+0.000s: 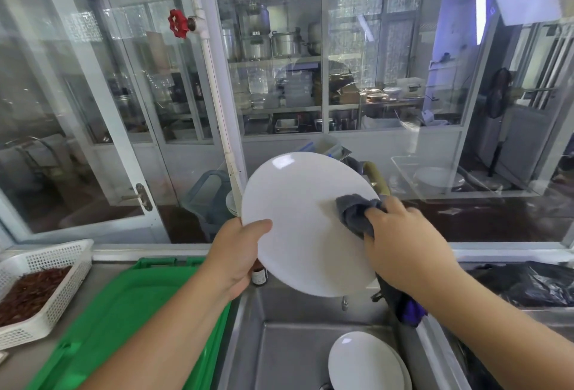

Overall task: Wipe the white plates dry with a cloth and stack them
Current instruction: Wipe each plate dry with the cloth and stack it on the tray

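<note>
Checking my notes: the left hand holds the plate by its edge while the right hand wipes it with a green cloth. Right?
Not quite. The head view shows the cloth is grey, not green. The left hand does hold the plate by its edge while the right hand wipes.

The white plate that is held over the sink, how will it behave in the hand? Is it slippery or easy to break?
The plate looks rigid and glossy, so it is probably slippery, the more so if wet. The left hand grips only its rim while the right hand presses a grey cloth on it, so it could twist loose. It looks ceramic; a drop into the steel sink would likely chip it.
</note>
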A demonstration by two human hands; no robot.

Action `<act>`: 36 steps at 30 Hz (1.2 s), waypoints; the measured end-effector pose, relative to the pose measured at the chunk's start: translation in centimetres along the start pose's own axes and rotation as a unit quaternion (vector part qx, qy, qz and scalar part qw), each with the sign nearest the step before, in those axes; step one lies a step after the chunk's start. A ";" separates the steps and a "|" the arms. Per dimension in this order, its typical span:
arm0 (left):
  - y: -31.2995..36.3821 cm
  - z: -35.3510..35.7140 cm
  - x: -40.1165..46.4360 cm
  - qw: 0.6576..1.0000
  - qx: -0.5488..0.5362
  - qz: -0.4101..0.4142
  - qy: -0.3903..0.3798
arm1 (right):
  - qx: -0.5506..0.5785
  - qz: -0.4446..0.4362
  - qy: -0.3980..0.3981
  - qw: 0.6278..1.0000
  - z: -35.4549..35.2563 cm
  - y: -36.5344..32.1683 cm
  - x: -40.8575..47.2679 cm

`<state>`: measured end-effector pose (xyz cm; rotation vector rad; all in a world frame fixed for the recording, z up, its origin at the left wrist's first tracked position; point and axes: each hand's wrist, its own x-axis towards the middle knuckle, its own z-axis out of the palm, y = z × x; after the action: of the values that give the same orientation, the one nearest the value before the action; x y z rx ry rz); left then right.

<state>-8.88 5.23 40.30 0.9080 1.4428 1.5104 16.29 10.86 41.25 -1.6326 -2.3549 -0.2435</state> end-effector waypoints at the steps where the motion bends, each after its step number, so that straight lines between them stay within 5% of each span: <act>1: -0.1 0.0 0.1 1.000 0.000 0.004 0.009 | -0.008 -0.012 -0.020 1.000 -0.1 -0.5 -0.7; 10: -1.6 2.1 -0.2 1.000 0.013 0.023 0.008 | 0.201 -0.196 -0.032 0.959 -1.0 -4.9 -1.6; 19: -1.4 2.7 -1.7 0.998 -0.017 0.051 -0.021 | 0.130 -0.110 0.179 0.969 -2.3 -2.4 8.0; 24: -0.7 2.9 -0.7 0.993 -0.096 0.035 0.060 | 0.072 -0.021 0.127 0.989 -1.8 1.5 9.3; 36: -2.0 3.2 1.1 0.988 -0.072 0.057 0.125 | 0.240 -0.092 -0.014 0.966 1.7 -2.6 0.0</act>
<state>-6.24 7.47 38.53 0.7450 1.4533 1.8427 13.68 10.45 39.68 -1.1978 -2.3435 0.2980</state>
